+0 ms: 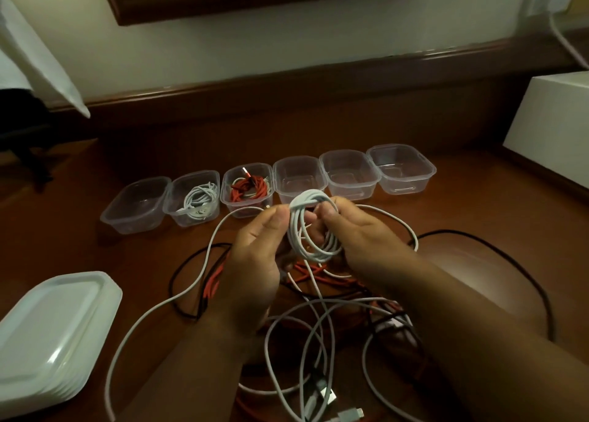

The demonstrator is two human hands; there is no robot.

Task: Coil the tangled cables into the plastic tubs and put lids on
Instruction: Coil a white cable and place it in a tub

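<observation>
I see both hands, left [255,255] and right [360,236], gripping a white cable coil [310,227] at centre. Six clear tubs [347,173] line the desk [478,217] at twelve o'clock; stacked lids [54,335] lie at eight.

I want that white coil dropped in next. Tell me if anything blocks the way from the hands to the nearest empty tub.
Nothing visible does. The white coil is held between the left hand and right hand, just in front of the empty tub, whose top is open. The lids sit stacked off to the left.

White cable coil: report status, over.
Left hand and right hand both grip white cable coil, tail still loose. Two tubs filled, fourth tub empty. Tangle underneath, lids stacked left.
</observation>
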